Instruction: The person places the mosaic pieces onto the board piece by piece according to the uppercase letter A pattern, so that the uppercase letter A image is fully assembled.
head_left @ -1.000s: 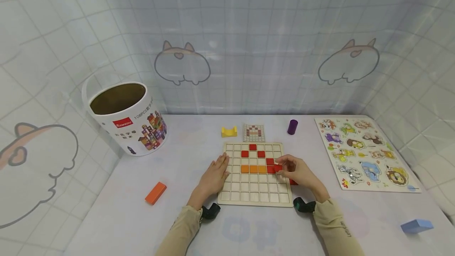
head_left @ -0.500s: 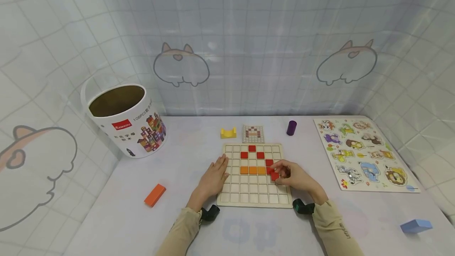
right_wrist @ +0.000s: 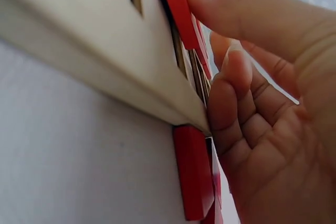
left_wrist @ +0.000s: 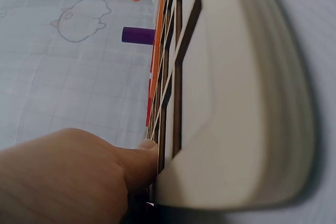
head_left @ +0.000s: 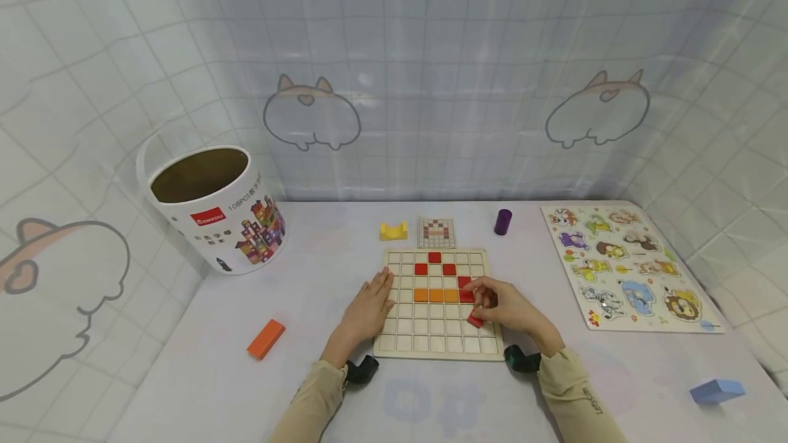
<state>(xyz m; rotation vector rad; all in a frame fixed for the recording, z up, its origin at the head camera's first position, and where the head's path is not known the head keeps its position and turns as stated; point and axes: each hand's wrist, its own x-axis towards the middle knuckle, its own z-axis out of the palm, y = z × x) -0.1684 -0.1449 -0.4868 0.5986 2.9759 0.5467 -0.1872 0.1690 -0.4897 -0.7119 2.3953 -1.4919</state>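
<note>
A wooden grid board point(head_left: 431, 345) lies flat, with red tiles point(head_left: 434, 258) and a row of orange tiles point(head_left: 436, 295) set in it. My left hand point(head_left: 367, 310) rests along the board's left edge, fingers extended; in the left wrist view its thumb point(left_wrist: 142, 158) touches the rim. My right hand point(head_left: 507, 305) is over the board's right side, fingers bent. Its thumb tip is against a tilted red square tile point(head_left: 474, 320), and the index finger is over another red tile. In the right wrist view the thumb meets the red tile point(right_wrist: 177, 6); the tile's far side is hidden.
Behind the board are a small pattern card point(head_left: 436, 232), a yellow block point(head_left: 393, 231) and a purple cylinder point(head_left: 503, 222). An orange block point(head_left: 266, 339) and a bucket point(head_left: 212, 238) stand left. An animal puzzle point(head_left: 622, 269) and blue block point(head_left: 717, 391) lie right. A red piece point(right_wrist: 194, 174) lies by the board's edge.
The right hand has shifted slightly left and toward the person. The red tile at its thumb has come down the board and now sits tilted. The left hand stays in place.
</note>
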